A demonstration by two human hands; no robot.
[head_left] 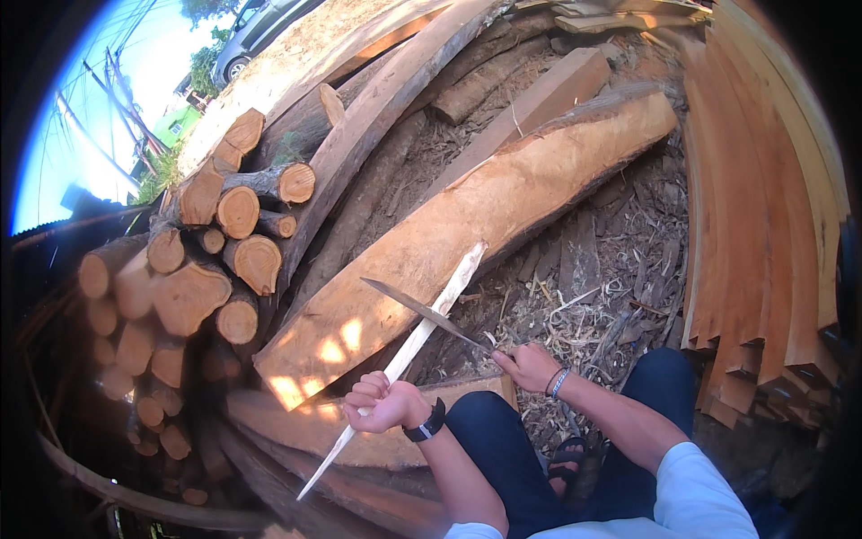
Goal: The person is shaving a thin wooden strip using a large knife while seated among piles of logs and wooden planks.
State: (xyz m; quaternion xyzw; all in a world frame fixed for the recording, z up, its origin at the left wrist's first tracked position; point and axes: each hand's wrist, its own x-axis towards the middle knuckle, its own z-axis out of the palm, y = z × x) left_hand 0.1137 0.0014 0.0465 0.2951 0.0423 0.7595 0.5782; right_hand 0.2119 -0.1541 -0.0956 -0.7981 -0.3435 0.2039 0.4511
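Observation:
A pale, peeled wooden stick (417,339) slants across the middle of the view, its lower end narrowed to a point. My left hand (386,403) is closed around it near that pointed end. The stick's far end lies over the edge of a large sawn slab (503,193). In my right hand (528,366) is the handle of a long-bladed knife (420,307), mostly covered by my fingers. Its blade reaches up and left, crossing the stick about midway. Whether the edge bites into the wood I cannot tell.
Cut logs (238,213) are piled at the left, ends facing me. Long sawn planks (754,198) stack along the right. Wood shavings (588,323) and bark litter the ground between. Another slab (467,393) lies close to my knees. A car (260,40) stands far back.

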